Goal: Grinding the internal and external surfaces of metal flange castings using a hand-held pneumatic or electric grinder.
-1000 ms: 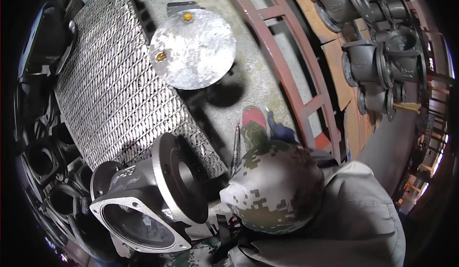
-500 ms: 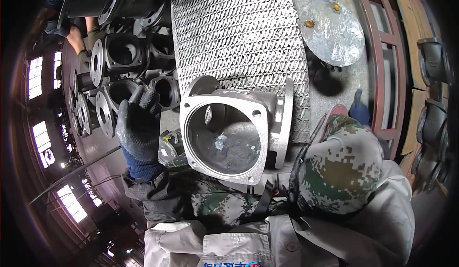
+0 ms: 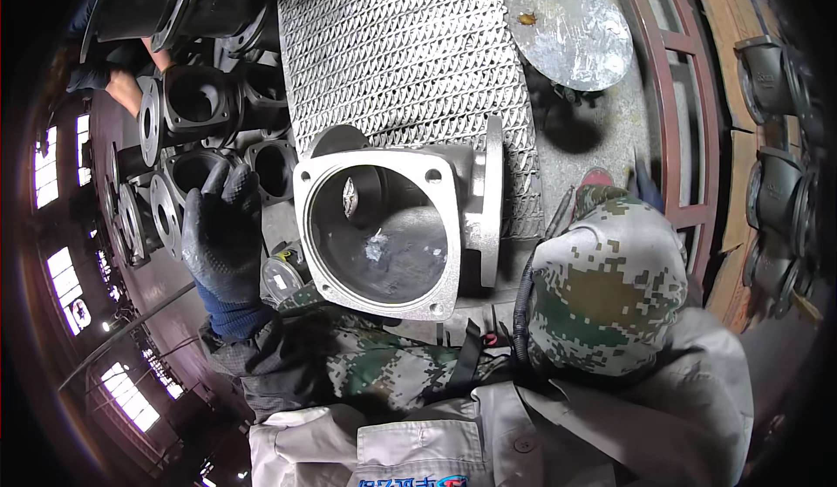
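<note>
A grey metal valve body (image 3: 370,308) stands in front of me, its wide round opening facing up toward me. Its square flange has bolt holes at the corners, and a round flange (image 3: 493,204) sticks up on its right side. Bits of pale debris lie inside the bore. To the left of the casting, my left hand (image 3: 222,243) is raised in a dark knit glove, fingers partly curled and apart, holding nothing and not touching the casting. My right hand (image 3: 647,187) is mostly hidden beyond my camouflage-covered right knee; only a bluish gloved bit shows, and its fingers cannot be made out.
A metal mesh belt (image 3: 392,42) extends away beyond the casting. More castings (image 3: 196,95) are stacked at left, where another person's arm (image 3: 125,90) reaches in. A round metal plate (image 3: 575,34), a red-brown frame (image 3: 689,138) and more castings (image 3: 772,190) are at right. A black hose (image 3: 525,295) runs beside my knee.
The whole view has shifted, so things sit farther left and a little higher. Less of my right hand shows behind the knee. My left hand keeps about the same pose.
</note>
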`<state>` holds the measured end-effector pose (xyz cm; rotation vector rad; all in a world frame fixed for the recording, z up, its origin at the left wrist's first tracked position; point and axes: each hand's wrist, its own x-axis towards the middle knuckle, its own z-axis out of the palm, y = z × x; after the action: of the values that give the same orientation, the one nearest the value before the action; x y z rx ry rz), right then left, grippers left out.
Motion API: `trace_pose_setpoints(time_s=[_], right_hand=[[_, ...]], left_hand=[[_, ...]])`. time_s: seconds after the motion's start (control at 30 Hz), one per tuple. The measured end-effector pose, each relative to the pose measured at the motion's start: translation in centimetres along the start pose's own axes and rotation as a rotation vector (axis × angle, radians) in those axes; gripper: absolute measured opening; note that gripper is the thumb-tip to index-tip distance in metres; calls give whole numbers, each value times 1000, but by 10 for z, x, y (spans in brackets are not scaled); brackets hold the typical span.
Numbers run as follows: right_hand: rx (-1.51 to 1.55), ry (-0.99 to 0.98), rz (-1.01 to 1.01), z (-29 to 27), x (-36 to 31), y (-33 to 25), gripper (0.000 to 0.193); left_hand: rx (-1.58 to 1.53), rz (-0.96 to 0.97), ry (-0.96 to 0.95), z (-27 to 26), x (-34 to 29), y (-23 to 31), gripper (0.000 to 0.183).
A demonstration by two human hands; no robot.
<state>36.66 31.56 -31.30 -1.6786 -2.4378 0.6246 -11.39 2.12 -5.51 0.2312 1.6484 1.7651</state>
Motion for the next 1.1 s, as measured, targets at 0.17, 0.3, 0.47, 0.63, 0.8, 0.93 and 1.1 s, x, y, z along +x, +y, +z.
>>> trace_pose_setpoints(time_s=[0.17,0.3,0.47,0.63,0.8,0.93,1.1], right_hand=[[-97,-440,76,42,-44,-8,44],[-77,-525,47,49,-108,8,52],[-74,-471,57,47,-76,19,64],[-99,-452,134,38,-33,26,77],[-145,-171,196,66,44,18,55],[-171,-283,132,64,-34,34,65],[-123,-614,-13,16,-234,45,62]], left_hand=[[-108,-61,-23,-13,-1,4,60],[-72,-70,-108,-7,-1,10,58],[-56,-15,-35,6,3,9,57],[-84,14,-336,11,9,2,56],[-77,-7,-222,-10,9,13,60],[-40,-33,-187,-6,12,6,58],[-62,-59,-220,-21,19,9,60]])
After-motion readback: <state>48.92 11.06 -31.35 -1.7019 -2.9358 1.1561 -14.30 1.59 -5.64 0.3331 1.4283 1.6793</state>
